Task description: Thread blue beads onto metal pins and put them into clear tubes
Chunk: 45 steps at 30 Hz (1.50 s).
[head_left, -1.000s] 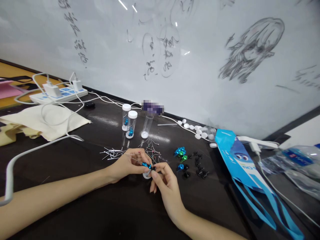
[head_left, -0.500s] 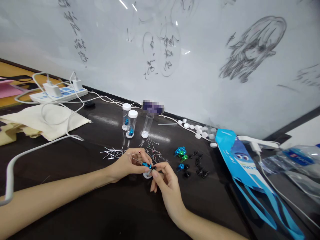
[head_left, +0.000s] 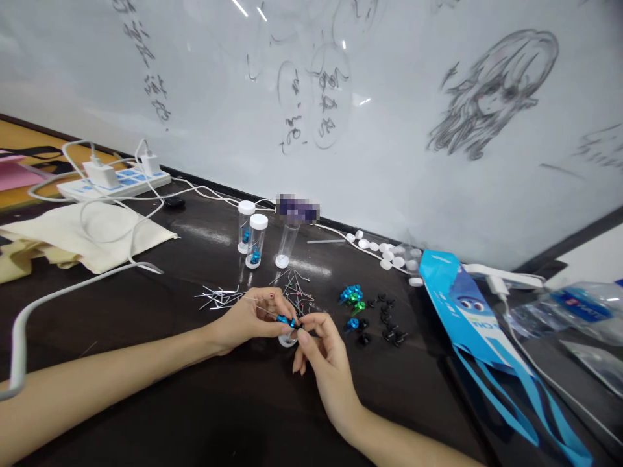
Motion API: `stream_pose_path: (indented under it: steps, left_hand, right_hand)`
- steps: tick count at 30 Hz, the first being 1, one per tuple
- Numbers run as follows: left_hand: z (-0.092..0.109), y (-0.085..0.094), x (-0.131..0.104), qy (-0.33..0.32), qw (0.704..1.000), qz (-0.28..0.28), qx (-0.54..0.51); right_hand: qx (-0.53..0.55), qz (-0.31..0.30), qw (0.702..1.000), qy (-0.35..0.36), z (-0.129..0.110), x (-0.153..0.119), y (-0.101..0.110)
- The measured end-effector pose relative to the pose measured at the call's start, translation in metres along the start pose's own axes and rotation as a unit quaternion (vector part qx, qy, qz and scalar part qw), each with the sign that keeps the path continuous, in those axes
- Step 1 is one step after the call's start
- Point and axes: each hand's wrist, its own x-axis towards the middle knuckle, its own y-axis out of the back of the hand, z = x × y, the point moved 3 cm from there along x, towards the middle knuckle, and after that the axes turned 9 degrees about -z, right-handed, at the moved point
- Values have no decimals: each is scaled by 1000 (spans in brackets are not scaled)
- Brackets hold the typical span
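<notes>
My left hand (head_left: pixel 253 319) pinches a thin metal pin with blue beads (head_left: pixel 285 320) threaded on it. My right hand (head_left: pixel 324 353) meets it from the right, fingertips pinched on a small black piece (head_left: pixel 300 326) at the pin's end. Both hands hover just above a white cap (head_left: pixel 286 341) on the dark table. A scatter of metal pins (head_left: pixel 221 297) lies behind my left hand. Blue and green beads (head_left: pixel 351 296) and small black pieces (head_left: pixel 387 323) lie to the right of my hands.
Two capped clear vials (head_left: pixel 252 237) and one uncapped vial (head_left: pixel 287 245) stand behind the pins. White caps (head_left: pixel 387 253) line the whiteboard's foot. A blue bag (head_left: pixel 470 318) and plastic bottle (head_left: pixel 574 308) lie at right; a power strip (head_left: pixel 117 182), cables and beige cloth (head_left: pixel 87 237) at left.
My right hand's fingers have shifted slightly at the pin's end; the left hand and the beaded pin stay in place.
</notes>
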Motion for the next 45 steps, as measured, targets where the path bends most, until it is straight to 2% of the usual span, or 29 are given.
stream_pose_path:
  steps: [30,45]
  left_hand:
    - [0,-1,-1,1,1000,2,1]
    - [2,-1,1,2,1000,5,2]
  right_hand:
    - [1,-18,1000,-5,1,0,-1]
    - [1,-4,1000,0,2,1,0]
